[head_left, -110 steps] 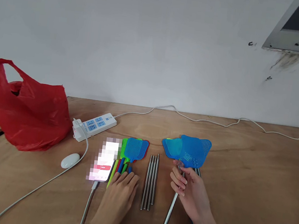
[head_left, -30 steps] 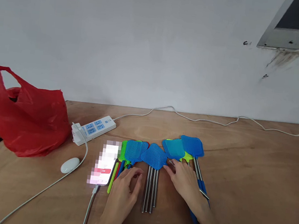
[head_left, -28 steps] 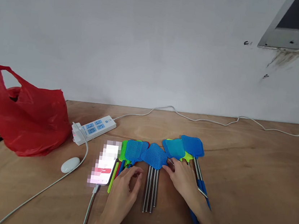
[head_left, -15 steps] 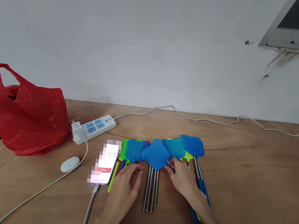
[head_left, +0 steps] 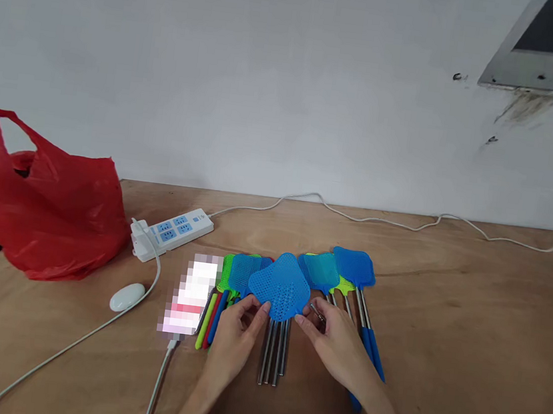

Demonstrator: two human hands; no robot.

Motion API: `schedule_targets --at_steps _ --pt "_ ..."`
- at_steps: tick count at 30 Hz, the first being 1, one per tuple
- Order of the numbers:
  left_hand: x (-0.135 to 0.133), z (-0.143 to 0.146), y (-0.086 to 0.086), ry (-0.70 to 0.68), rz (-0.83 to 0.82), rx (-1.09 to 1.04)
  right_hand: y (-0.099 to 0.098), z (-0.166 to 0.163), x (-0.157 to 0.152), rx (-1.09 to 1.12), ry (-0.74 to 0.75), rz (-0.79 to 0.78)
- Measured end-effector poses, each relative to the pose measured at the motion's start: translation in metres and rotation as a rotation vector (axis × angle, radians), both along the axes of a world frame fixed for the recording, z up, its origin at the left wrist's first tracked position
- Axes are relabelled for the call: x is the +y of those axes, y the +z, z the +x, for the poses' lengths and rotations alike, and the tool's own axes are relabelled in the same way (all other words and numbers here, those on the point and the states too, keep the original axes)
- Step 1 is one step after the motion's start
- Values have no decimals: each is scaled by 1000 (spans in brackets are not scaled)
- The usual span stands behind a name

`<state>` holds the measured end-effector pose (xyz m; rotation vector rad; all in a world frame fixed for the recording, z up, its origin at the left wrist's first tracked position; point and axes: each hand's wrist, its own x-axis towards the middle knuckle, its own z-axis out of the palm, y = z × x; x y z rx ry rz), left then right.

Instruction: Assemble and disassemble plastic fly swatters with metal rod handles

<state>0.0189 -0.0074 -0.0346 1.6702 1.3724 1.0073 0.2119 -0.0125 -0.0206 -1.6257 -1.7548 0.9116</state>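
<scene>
A loose blue fly-swatter head (head_left: pixel 281 287) is held just above the far ends of several bare steel rods (head_left: pixel 273 354) that lie side by side on the wooden table (head_left: pixel 467 338). My left hand (head_left: pixel 234 339) pinches the head's lower left edge. My right hand (head_left: pixel 335 343) pinches its lower right edge, fingers curled. Left of it lies a stack of swatter heads (head_left: pixel 241 271) with coloured handle sleeves (head_left: pixel 210 313). To the right lie assembled swatters (head_left: pixel 352 267) with blue heads, steel shafts and blue grips.
A phone (head_left: pixel 189 297) on a cable lies left of the sleeves. A white power strip (head_left: pixel 173 231), a white oval device (head_left: pixel 127 296) and a red plastic bag (head_left: pixel 45 205) stand further left. A white cord (head_left: pixel 405 226) runs along the wall.
The blue head has shifted left and toward me, tilting over the rod ends. My left hand has moved right from the sleeves and closed on its edge. My right hand stays at it.
</scene>
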Motion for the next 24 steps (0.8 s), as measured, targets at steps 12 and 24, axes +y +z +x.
schedule_targets --at_steps 12,24 --pt "49 -50 18 136 -8 497 18 20 -4 329 -49 -60" --pt "72 -53 29 141 -205 966 -9 12 30 474 -101 -204"
